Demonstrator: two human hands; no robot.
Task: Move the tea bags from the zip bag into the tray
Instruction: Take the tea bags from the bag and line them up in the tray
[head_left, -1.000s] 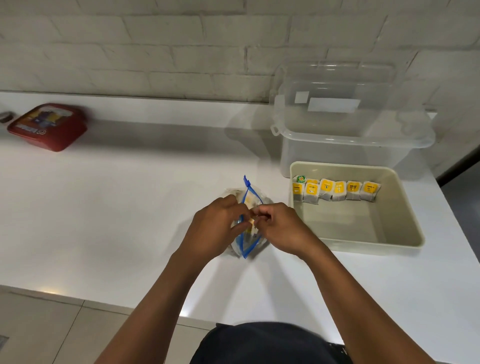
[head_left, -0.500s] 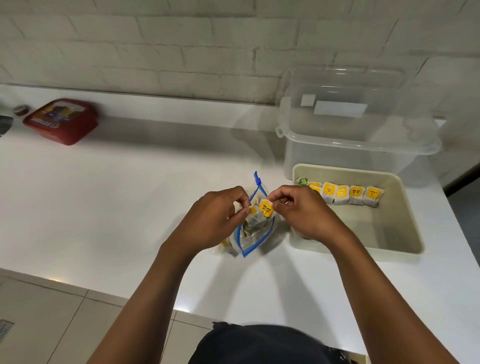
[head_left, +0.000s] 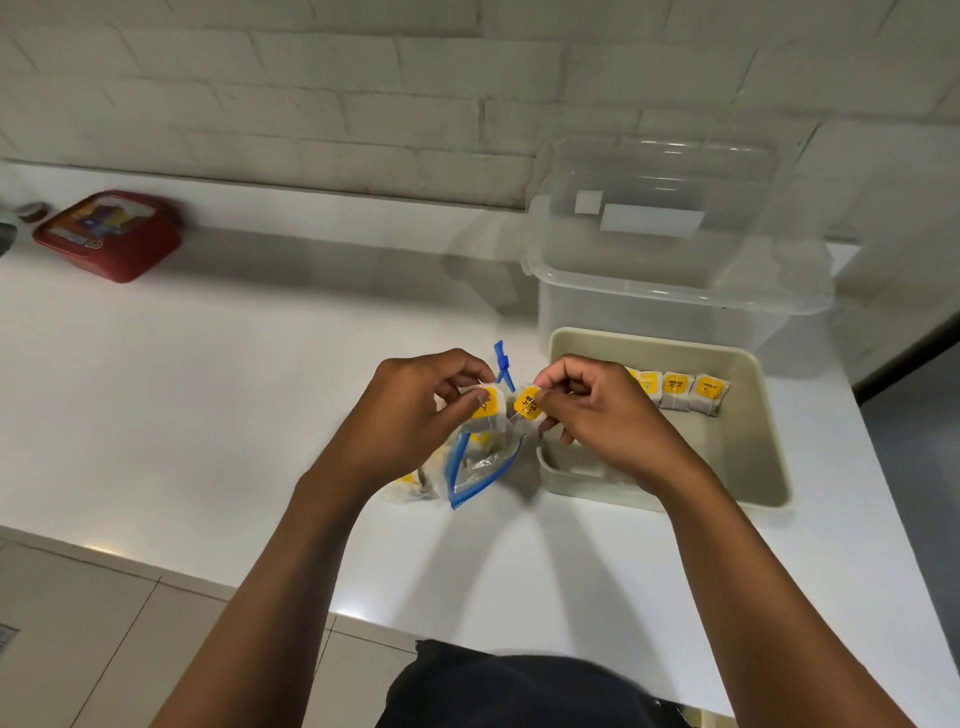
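Tea bags up in both hands, above the zip bag (head_left: 480, 467) and just left of the tray (head_left: 769, 467).

Head view, looking down at a white counter (head_left: 234, 415):

- Left hand (head_left: 415, 410): curled, pinching 1 tea bag with a yellow tag (head_left: 488, 413) between thumb and fingers.
- Right hand (head_left: 602, 410): curled, pinching a second tea bag (head_left: 527, 405), yellow tag facing up. The 2 bags almost touching, side by side.
- Zip bag: clear with a blue zip edge, lying on the counter under the hands, mouth open. More tea bags inside, but blurry, so no count.
- Tray: pale and square, on the counter just right of the zip bag. Row of tea bags in the tray (head_left: 685, 392) along the far wall, standing side by side. 3 plainly seen; more maybe hidden behind the right hand.
- Clear plastic box (head_left: 675, 270): behind the tray, close to the brick wall (head_left: 363, 93).
- Red box (head_left: 111, 234): far off to the left on the counter, well apart from the rest.
- Dark clothing at the bottom edge, bare arms reaching forward.
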